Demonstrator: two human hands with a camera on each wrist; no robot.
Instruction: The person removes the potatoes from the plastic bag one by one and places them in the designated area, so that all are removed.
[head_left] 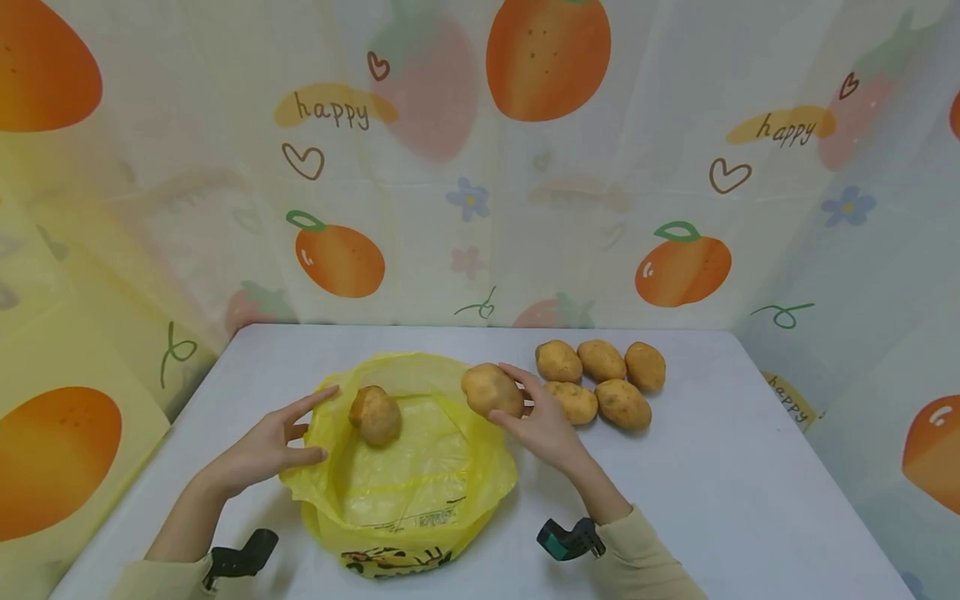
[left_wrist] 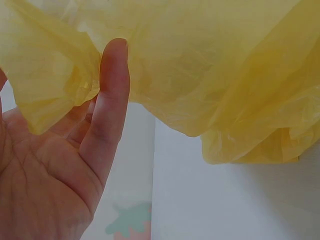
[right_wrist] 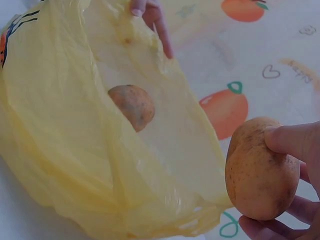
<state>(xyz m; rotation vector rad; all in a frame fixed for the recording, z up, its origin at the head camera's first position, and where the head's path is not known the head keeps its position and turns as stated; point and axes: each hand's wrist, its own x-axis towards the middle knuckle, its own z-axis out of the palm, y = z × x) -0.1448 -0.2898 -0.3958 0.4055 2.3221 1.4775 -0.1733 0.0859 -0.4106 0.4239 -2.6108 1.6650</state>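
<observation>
A yellow plastic bag stands on the table with its mouth spread wide. My left hand holds its left rim, and the thin plastic bunches beside a straight finger in the left wrist view. Inside the bag one brown potato lies against the left part of the wall. Over the right rim, my right hand grips another potato between thumb and fingers. The right wrist view shows that gripped potato just outside the bag wall. Part of the left hand's fingers is hidden behind the bag.
Several loose potatoes lie grouped in two rows at the back right of the white table. A curtain printed with fruit hangs behind the table's far edge and along both sides.
</observation>
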